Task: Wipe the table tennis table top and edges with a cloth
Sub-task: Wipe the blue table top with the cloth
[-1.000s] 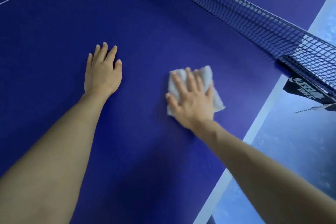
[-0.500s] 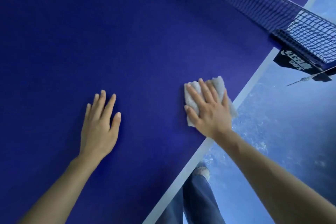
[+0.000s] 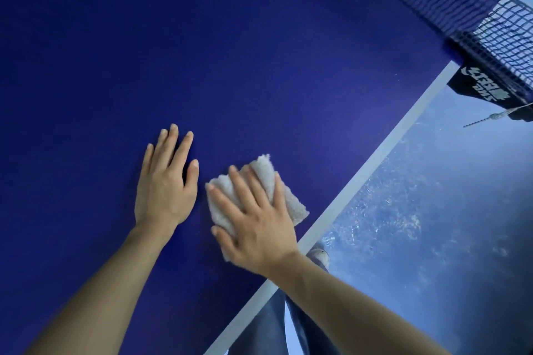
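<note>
Table top (image 3: pixel 202 52) fills left and centre of frame; its edge line (image 3: pixel 383 153) runs diagonally lower centre to upper right. Net (image 3: pixel 450 0) crosses upper right. Left hand (image 3: pixel 165 187) flat on table, centre; right hand (image 3: pixel 256 228) just right of it, on cloth (image 3: pixel 277 181), near the edge. Floor (image 3: pixel 432 225) at right.

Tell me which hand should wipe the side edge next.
Right. The right hand already presses the cloth flat, close to the white edge. The left hand lies bare on the table, farther in.
</note>
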